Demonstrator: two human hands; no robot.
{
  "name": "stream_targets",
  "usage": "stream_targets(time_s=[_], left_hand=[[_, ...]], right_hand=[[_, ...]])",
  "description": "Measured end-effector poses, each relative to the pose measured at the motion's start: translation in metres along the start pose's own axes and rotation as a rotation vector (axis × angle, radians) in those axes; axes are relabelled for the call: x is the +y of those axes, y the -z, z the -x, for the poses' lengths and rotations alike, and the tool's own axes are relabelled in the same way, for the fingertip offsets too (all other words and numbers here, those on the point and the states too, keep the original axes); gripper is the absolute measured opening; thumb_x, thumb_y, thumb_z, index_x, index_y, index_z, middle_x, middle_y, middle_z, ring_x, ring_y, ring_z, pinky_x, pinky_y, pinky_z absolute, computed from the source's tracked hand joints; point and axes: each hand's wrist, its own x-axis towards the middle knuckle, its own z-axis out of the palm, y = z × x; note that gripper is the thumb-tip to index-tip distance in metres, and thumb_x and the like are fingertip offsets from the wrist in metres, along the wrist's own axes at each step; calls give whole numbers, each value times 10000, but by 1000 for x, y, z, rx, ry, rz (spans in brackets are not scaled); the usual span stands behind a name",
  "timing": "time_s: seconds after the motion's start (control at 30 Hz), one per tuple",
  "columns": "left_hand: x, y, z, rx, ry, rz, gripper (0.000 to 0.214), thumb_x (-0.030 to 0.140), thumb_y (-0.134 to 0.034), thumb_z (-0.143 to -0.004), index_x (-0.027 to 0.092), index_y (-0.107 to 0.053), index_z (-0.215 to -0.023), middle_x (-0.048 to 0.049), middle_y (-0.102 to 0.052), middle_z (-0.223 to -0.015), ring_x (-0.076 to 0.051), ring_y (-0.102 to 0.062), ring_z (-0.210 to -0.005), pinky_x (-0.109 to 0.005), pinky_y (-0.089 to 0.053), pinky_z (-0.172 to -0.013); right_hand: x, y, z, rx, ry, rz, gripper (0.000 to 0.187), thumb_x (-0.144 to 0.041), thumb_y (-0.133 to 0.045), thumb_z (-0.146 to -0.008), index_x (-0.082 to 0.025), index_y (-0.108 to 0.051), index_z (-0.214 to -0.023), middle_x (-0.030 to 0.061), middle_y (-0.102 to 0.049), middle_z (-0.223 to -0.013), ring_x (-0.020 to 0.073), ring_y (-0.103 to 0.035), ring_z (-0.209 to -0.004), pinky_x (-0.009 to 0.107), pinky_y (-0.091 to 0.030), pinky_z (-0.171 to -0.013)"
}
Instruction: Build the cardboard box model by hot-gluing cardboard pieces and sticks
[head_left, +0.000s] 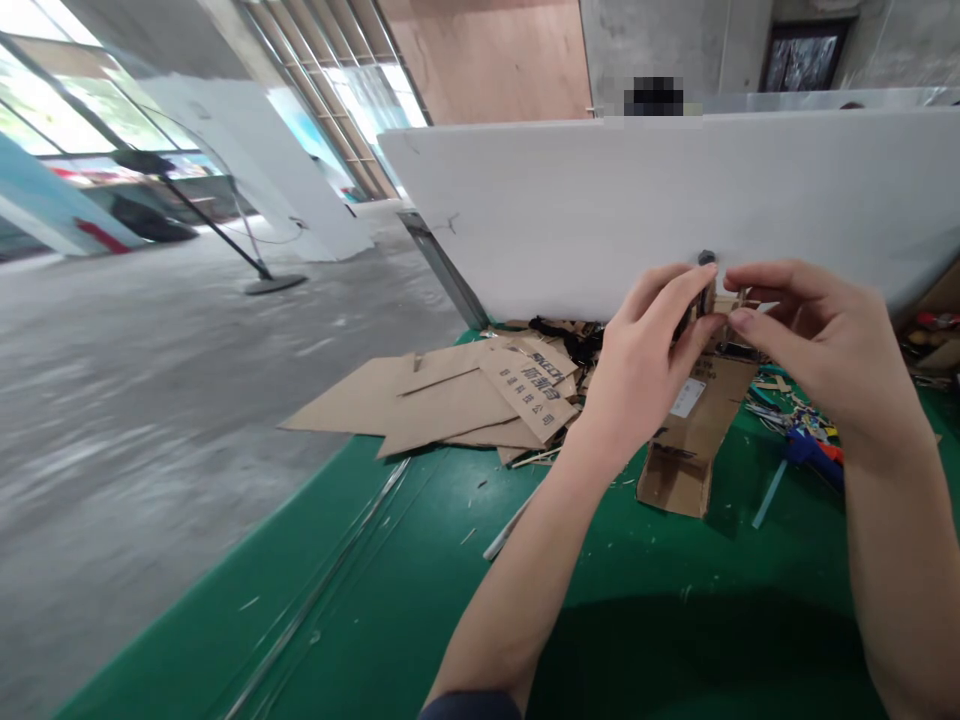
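Observation:
Both hands are raised above a green table [420, 600]. My left hand [645, 360] and my right hand [817, 340] pinch a small cardboard piece [724, 305] between fingertips and thumbs. A small dark part [706, 259] sticks up at the top of it, between the two hands. Below the hands a larger bent strip of cardboard [694, 430] with a white label rests on the table.
Flat cardboard sheets [450, 400] with printed characters lie at the table's far left. Scraps, thin sticks and a blue tool [814, 455] sit at the right. A white panel [637, 200] stands behind the table. Grey concrete floor lies to the left, with a lamp stand [262, 275].

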Motion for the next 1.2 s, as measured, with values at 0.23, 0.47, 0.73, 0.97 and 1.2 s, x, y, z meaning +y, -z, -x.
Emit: stream_targets(time_s=[0.23, 0.47, 0.73, 0.97, 1.2], left_hand=[[-2, 10, -1, -109, 25, 85, 449, 222, -589, -947, 292, -499, -1381, -89, -562, -1376, -208, -634, -1149, -300, -598, -872], [-8, 13, 1, -118, 107, 165, 548, 158, -538, -933, 341, -392, -1428, -101, -564, -1370, -241, -658, -1116, -313, -628, -752], [-6, 16, -1, -164, 154, 235, 412, 116, -491, -928, 279, -501, -1306, -95, -614, -1294, -220, -679, -1106, -298, -641, -775], [-7, 17, -2, -174, 157, 260, 345, 108, -485, -932, 251, -538, -1241, -93, -635, -1267, -208, -684, -1102, -298, -638, -806], [-13, 18, -1, -182, 132, 224, 436, 95, -506, -908, 276, -497, -1305, -87, -615, -1329, -242, -618, -1237, -387, -594, -970]], right_hand=[[0, -1, 0, 27, 48, 73, 269, -326, -701, -865, -281, -712, -1131, 32, -731, -1101, 242, -681, -1041, 390, -599, -854], [1, 1, 0, 41, 40, 116, 206, -354, -703, -865, -269, -736, -1050, 37, -746, -1009, 234, -707, -931, 386, -611, -804], [0, -2, -2, 11, 21, 59, 175, -323, -703, -868, -274, -721, -1036, 27, -746, -1010, 231, -709, -951, 378, -608, -828], [3, -1, -2, 11, 18, 56, 150, -316, -712, -866, -285, -722, -1013, 23, -742, -977, 233, -715, -921, 384, -614, -808], [8, -3, -4, -17, 18, 40, 189, -352, -712, -865, -291, -711, -1044, 20, -743, -1008, 229, -710, -953, 393, -608, -858]])
